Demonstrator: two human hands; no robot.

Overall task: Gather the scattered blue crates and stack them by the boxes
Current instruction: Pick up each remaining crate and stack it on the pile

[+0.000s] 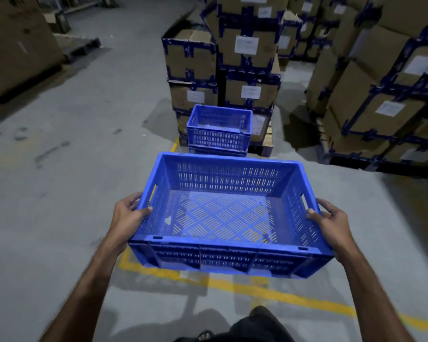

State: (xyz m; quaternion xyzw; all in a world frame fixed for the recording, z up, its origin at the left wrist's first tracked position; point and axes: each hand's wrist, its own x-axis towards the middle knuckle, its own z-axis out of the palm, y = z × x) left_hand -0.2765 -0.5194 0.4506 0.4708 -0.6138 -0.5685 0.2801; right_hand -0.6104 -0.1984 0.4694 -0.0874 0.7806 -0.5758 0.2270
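An empty blue slotted crate is carried in the air in front of me, above the floor. My left hand grips its left side at the handle slot, thumb over the rim. My right hand grips the right side the same way. Ahead on the floor stands a stack of blue crates, the top one empty, set against the cardboard boxes taped in blue.
More taped cardboard boxes on a pallet fill the right side. A large brown box stands at the far left. Yellow floor lines run under the carried crate. Grey concrete floor stretches to the left.
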